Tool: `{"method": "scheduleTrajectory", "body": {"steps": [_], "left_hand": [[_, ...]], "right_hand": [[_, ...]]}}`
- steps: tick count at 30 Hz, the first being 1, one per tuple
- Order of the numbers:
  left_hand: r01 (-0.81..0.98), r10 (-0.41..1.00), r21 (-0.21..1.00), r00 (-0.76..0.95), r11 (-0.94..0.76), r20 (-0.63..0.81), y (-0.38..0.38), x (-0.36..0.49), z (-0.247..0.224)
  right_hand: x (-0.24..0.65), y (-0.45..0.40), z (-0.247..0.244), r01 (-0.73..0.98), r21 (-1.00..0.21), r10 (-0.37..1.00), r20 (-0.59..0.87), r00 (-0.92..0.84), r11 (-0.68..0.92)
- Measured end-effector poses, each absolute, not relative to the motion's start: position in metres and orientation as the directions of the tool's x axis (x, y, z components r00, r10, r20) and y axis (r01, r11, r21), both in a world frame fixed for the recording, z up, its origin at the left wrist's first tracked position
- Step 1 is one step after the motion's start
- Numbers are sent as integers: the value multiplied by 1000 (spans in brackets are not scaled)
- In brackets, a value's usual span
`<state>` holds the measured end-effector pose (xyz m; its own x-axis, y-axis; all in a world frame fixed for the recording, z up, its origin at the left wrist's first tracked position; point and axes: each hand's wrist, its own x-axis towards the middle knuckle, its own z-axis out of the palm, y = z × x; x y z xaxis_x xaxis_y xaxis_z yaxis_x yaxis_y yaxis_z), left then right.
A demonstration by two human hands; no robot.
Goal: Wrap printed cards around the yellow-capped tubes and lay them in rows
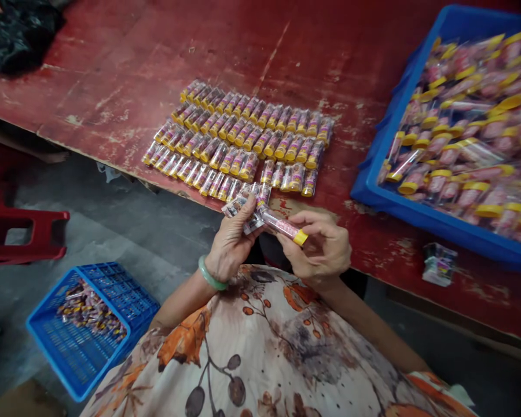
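My left hand (234, 237), with a pale green bangle (211, 274) at the wrist, is closed on a small bunch of shiny printed wrappers (235, 207). In my right hand (323, 246) is a clear tube (280, 223) with pink contents, gripped near its yellow cap (301, 237). The tube's far end meets the wrappers at my left fingertips; whether it is inside one I cannot tell. Just beyond my hands, rows of wrapped tubes (243, 133) with yellow caps lie side by side on the red table (191, 52).
A blue crate (373, 179) full of unwrapped tubes stands at the right. Near its front lies another stack of wrappers (438, 263). On the floor at left are a blue basket (80, 362) holding wrapped tubes and a red stool (26, 234). A black plastic bag (21, 35) lies far left.
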<state>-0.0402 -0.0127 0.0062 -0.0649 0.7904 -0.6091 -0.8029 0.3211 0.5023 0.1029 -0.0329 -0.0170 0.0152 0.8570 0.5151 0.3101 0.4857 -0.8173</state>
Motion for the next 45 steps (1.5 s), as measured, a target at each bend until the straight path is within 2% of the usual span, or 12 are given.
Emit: {"method": "scheduleTrajectory", "body": {"steps": [9, 13, 15, 20, 24, 31, 37, 42, 45], "left_hand": [[-751, 865, 623, -145, 220, -480, -22, -39, 1], [-740, 874, 632, -126, 232, -469, -24, -42, 6], [-743, 885, 622, -89, 247, -457, -25, -42, 7], [-724, 898, 624, -16, 293, -440, -30, -35, 7], [-724, 903, 626, -9, 290, -429, -34, -28, 10], [-693, 910, 660, -11, 291, -414, -37, -22, 12], [-723, 908, 621, 19, 301, -419, -37, -22, 10], [-730, 903, 611, 19, 306, -429, -37, -22, 9], [-743, 909, 602, 19, 292, -416, -37, -22, 9]], "right_hand": [[81, -28, -42, 334, -703, 746, 666, 1, 628], [94, -24, -29, 224, -739, 769, 582, -264, 636], [101, -24, -21, 176, -777, 783, 540, -308, 604], [100, -28, -13, 262, -729, 768, 634, -89, 632], [95, -30, -7, 324, -733, 774, 633, 5, 598], [93, -32, 7, 368, -715, 753, 655, 56, 595], [94, -34, 5, 451, -742, 811, 582, 63, 497], [95, -36, -1, 370, -762, 800, 595, 74, 532], [95, -35, -4, 390, -742, 785, 615, 72, 545]]}}
